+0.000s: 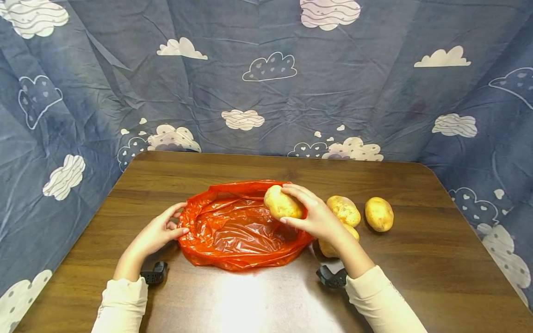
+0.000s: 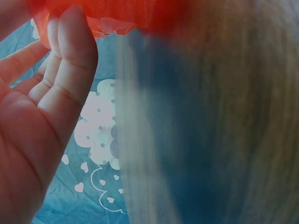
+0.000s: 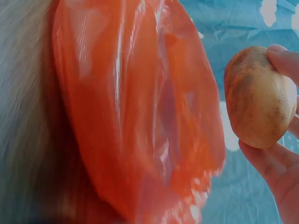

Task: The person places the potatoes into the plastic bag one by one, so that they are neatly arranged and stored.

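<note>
A red plastic bag (image 1: pixel 250 259) lies on the table with its mouth spread wide and facing up. My left hand (image 1: pixel 156 233) grips the left side of its rim, thumb in front and fingers behind. In the left wrist view, the fingertips (image 2: pixel 72 28) are up against the red plastic. My right hand (image 1: pixel 318 217) holds a potato (image 1: pixel 282 203) between thumb and fingers, over the right part of the bag's opening. Seen from the right wrist, this potato (image 3: pixel 257 98) is brownish on one side and is beside the bag (image 3: pixel 126 102).
Right of the bag are three more potatoes: one at the back (image 1: pixel 343 210), one in front of it (image 1: pixel 329 248) partly behind my right forearm, and one farther right (image 1: pixel 379 214). The brown wooden table (image 1: pixel 416 277) ends at a cloud-patterned cloth (image 1: pixel 266 101).
</note>
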`<state>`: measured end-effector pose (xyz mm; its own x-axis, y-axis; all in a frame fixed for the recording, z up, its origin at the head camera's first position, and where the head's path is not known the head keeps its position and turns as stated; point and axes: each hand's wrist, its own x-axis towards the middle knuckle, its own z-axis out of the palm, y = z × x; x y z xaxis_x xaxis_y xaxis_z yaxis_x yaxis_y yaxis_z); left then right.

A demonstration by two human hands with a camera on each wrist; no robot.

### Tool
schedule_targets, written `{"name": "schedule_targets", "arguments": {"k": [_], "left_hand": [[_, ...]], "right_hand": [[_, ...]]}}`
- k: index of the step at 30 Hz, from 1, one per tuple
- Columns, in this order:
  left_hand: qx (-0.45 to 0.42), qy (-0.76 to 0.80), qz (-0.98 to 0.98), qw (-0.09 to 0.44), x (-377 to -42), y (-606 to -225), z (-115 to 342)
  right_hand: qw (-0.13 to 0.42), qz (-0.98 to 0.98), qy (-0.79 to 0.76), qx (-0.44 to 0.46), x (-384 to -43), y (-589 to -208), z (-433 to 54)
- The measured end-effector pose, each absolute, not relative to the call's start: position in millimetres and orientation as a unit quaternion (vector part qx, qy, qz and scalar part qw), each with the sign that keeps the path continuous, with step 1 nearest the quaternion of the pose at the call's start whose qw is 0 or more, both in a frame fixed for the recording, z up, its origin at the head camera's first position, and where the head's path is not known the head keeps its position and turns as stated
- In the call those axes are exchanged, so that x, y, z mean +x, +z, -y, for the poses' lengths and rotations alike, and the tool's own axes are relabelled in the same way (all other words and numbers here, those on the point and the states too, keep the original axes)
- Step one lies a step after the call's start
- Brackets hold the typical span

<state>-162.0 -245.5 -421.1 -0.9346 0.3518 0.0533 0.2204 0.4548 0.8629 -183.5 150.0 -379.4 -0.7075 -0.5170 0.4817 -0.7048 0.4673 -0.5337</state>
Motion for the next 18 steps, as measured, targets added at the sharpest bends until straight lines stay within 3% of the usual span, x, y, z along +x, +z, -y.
{"name": "schedule_targets", "arguments": {"k": [18], "left_hand": [[0.172,0.491,-0.852,0.07,-161.9,-420.1,246.8]], "right_hand": [[0.096,0.845,0.363,0.381,-205.7,-398.0,-85.1]]}}
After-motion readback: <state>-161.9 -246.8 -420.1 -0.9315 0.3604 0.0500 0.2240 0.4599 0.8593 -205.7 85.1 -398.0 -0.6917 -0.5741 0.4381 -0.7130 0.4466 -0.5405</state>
